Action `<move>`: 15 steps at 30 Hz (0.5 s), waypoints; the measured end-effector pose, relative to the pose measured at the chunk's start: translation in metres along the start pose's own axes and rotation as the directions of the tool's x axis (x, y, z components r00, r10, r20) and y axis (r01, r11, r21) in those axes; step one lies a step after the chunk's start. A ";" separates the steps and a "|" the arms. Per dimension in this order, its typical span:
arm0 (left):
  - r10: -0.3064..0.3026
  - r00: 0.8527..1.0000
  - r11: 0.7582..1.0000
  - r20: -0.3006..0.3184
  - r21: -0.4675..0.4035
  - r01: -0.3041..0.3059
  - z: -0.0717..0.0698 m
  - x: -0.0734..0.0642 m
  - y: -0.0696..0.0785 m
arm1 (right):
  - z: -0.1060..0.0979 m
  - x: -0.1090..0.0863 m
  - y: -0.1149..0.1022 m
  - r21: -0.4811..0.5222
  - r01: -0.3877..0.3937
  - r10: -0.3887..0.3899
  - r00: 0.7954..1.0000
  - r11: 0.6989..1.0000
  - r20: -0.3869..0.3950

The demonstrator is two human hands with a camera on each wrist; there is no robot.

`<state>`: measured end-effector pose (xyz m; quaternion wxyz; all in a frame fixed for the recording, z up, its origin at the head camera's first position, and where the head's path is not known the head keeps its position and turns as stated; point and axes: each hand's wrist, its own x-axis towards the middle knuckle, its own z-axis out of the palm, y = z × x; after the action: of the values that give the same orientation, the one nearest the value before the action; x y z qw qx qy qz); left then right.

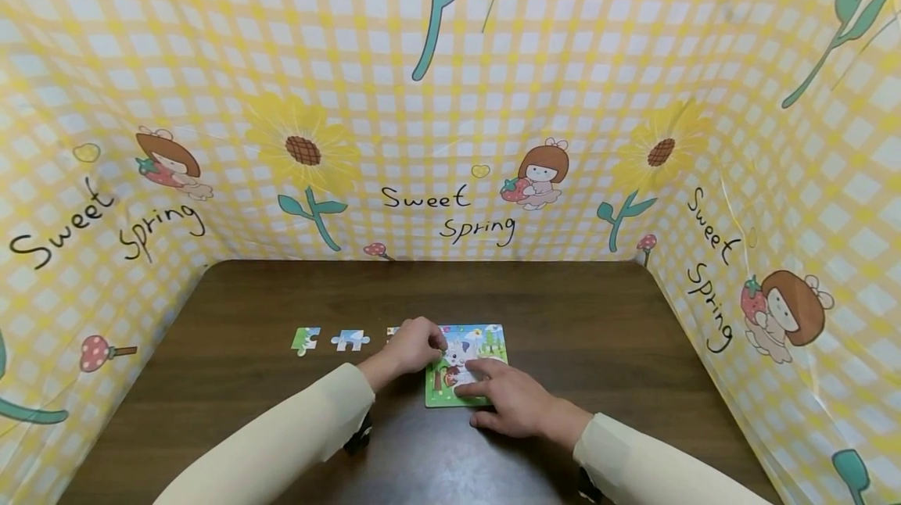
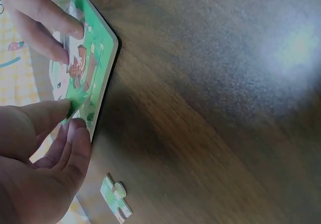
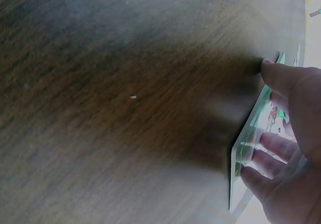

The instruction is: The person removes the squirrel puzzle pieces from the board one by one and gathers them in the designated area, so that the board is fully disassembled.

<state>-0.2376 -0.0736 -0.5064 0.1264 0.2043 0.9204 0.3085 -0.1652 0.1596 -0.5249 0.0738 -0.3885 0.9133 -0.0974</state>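
Observation:
A jigsaw puzzle board (image 1: 440, 399) with a green border and a cartoon animal picture lies on the brown table. At its left side, my left hand (image 1: 415, 346) pinches a green puzzle piece (image 2: 79, 106) between thumb and fingers, tilted close over the board. In the head view that piece is hidden behind the hand. My right hand (image 1: 519, 402) reaches across from the right, its extended fingers (image 1: 473, 388) resting on the picture and its thumb by the board's near edge.
Left of the board lie loose puzzle pieces: a green and white one (image 1: 305, 340), a blue and white one (image 1: 350, 340), and another (image 1: 391, 331) partly covered by the left hand. A yellow checked cloth (image 1: 450, 114) stands around the table (image 1: 563, 302) at the back and sides.

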 end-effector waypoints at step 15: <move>-0.055 0.998 0.987 0.029 -0.152 0.059 -0.002 -0.004 -0.003 | -0.004 0.002 -0.001 -0.048 0.010 -0.008 0.999 0.999 0.049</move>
<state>-0.2358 -0.0791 -0.5063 0.1617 0.1712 0.8979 0.3718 -0.1668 0.1574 -0.5210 0.0860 -0.3964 0.9116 -0.0661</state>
